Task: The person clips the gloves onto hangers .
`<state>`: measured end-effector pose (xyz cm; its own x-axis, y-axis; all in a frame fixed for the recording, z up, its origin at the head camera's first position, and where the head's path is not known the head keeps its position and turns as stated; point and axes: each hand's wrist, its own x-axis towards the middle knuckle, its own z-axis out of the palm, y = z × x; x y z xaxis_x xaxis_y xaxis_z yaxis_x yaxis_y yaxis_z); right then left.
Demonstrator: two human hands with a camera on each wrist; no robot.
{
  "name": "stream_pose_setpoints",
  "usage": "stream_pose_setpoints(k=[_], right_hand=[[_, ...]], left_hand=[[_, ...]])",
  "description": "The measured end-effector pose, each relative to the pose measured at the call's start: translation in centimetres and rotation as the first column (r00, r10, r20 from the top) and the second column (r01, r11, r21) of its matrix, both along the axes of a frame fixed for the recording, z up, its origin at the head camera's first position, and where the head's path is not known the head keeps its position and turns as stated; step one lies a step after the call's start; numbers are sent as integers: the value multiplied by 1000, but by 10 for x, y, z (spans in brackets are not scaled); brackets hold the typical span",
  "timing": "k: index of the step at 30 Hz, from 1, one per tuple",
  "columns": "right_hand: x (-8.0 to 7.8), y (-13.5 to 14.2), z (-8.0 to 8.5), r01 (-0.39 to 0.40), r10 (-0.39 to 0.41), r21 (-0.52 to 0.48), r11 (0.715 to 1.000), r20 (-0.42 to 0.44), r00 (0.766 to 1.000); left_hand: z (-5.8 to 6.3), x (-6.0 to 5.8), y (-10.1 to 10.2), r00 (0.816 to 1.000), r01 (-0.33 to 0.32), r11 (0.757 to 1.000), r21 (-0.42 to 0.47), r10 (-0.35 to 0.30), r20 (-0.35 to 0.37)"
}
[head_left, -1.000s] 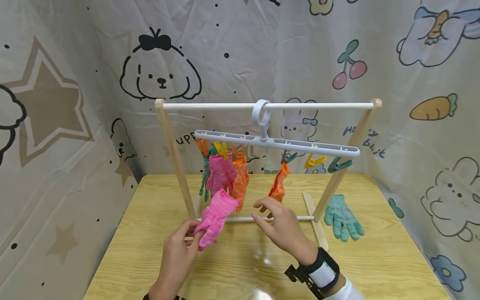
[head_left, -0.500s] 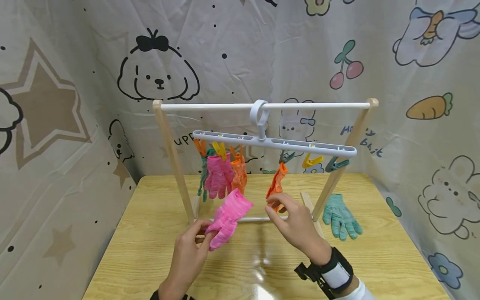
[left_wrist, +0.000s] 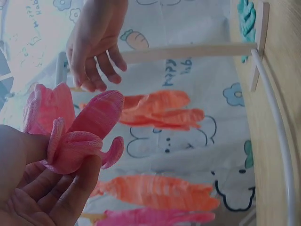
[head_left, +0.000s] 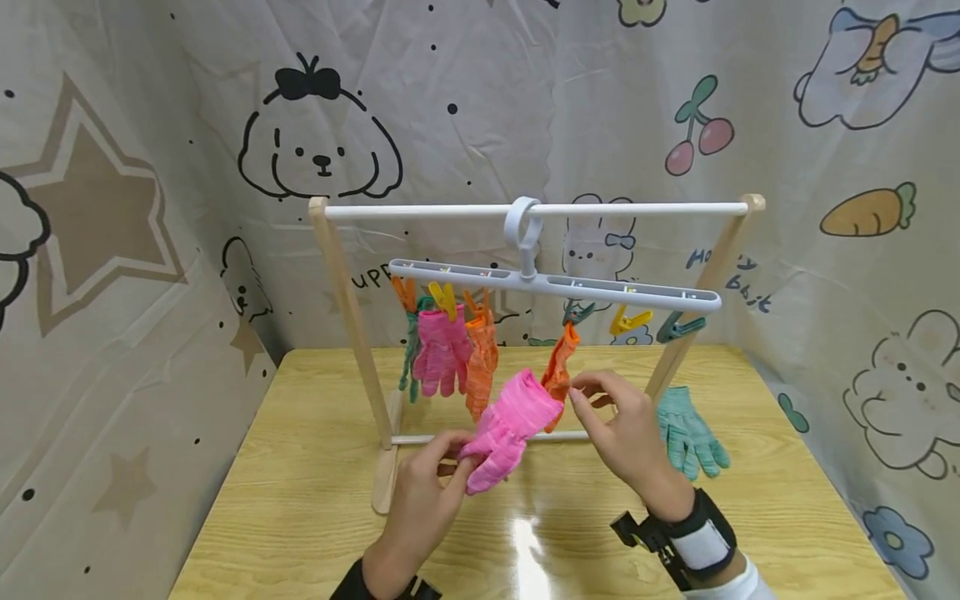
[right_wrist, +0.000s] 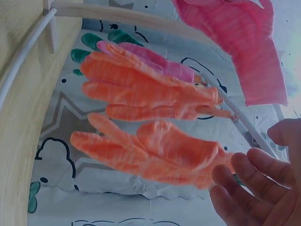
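My left hand [head_left: 426,493] pinches a pink glove [head_left: 517,421] by its finger end, its cuff pointing up and to the right. The left wrist view shows the thumb and fingers bent round the glove [left_wrist: 70,146]. My right hand [head_left: 628,435] holds nothing. Its loosely bent fingers are beside an orange glove [head_left: 561,367] hanging from a teal clip [head_left: 576,312]; whether they touch it, I cannot tell. Further right on the grey hanger [head_left: 630,291], a yellow clip [head_left: 632,320] and another teal clip [head_left: 679,327] carry no glove.
Left of the hanger's middle hang a green glove [head_left: 412,354], a pink glove [head_left: 442,350] and an orange glove [head_left: 482,362]. A wooden rack with a white top bar [head_left: 637,209] bears the hanger. On the table [head_left: 300,500], a green glove [head_left: 690,433] lies at the right.
Both hands have moved right, the left carrying the pink glove from below the left clips to just in front of the right-hand orange glove. The right hand has gone to that glove's right side.
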<state>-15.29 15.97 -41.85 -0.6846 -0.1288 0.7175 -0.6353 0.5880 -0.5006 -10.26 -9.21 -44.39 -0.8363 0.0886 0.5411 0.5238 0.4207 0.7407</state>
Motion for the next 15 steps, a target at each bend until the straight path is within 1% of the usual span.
stream_pose_setpoints(k=[6,10,15], right_hand=[[-5,8,3,70,-70,-10,997,-18,997],[-7,13,8,118,-118,-22,993,0,993],[-10,19,13,170,-168,-62,983,42,985]], left_hand=[[-4,-2,14,1000,29,999,38,-29,11],[-4,-4,22,999,36,998,50,-37,22],[-7,-10,31,997,57,997,47,-59,43]])
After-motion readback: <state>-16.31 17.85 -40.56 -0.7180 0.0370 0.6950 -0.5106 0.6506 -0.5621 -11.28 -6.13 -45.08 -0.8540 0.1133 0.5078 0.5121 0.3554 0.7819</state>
